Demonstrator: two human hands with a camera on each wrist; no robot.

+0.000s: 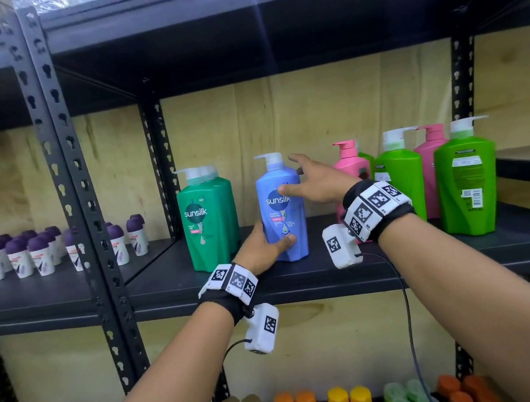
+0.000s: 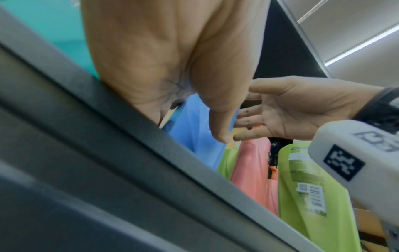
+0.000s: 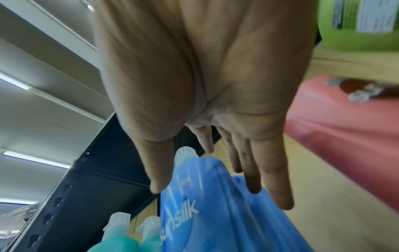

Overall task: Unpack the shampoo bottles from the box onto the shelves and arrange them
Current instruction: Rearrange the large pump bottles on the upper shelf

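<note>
A blue shampoo bottle (image 1: 282, 207) is seen standing upright at the centre of the frame on the dark middle shelf (image 1: 391, 263), its long axis vertical and its pump pointing toward the left of the frame. Its lower part is gripped by the left hand (image 1: 263, 249), thumb across the front near the base, the other fingers wrapped behind and hidden. The right hand (image 1: 315, 182) is held higher, just to the right of the bottle's shoulder, fingers spread and straight; only the thumb appears to touch the label, though contact is hard to confirm in the blurred wrist view. A row of teal-green bottles (image 1: 207, 218) stands just beside it at left; pink and lime-green bottles (image 1: 465, 183) are grouped well apart at right. The left hand is judged the nearer and the controlling one for any final nudge toward the green row. No box is in view.
</note>
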